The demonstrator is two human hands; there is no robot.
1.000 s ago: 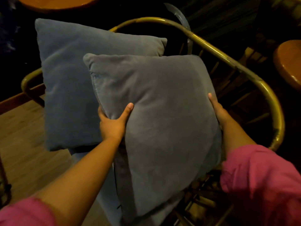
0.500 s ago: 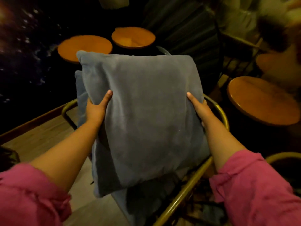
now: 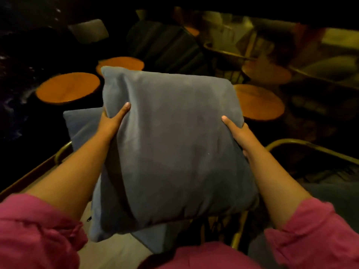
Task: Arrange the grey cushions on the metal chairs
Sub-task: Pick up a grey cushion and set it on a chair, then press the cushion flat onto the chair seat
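Note:
I hold a large grey cushion (image 3: 174,148) up in front of me, lifted off the chair. My left hand (image 3: 114,119) grips its left edge with the thumb on the front. On its right edge sits my right hand (image 3: 236,131), gripping the same way. Behind and to the left, a second grey cushion (image 3: 81,125) leans on the brass-coloured metal chair (image 3: 62,152), mostly hidden by the held one. Another metal chair (image 3: 303,146) curves in at the right, with a dark seat pad below it.
Several round orange-brown tabletops stand beyond: one at the left (image 3: 68,88), one behind it (image 3: 122,63), one at the right (image 3: 258,102). More chairs and dim furniture crowd the dark background. Pale wooden floor (image 3: 116,253) shows below the cushion.
I have lifted the front cushion off the chair and raised it toward me. My view has tilted up, so the tables beyond and the second chair at right now show.

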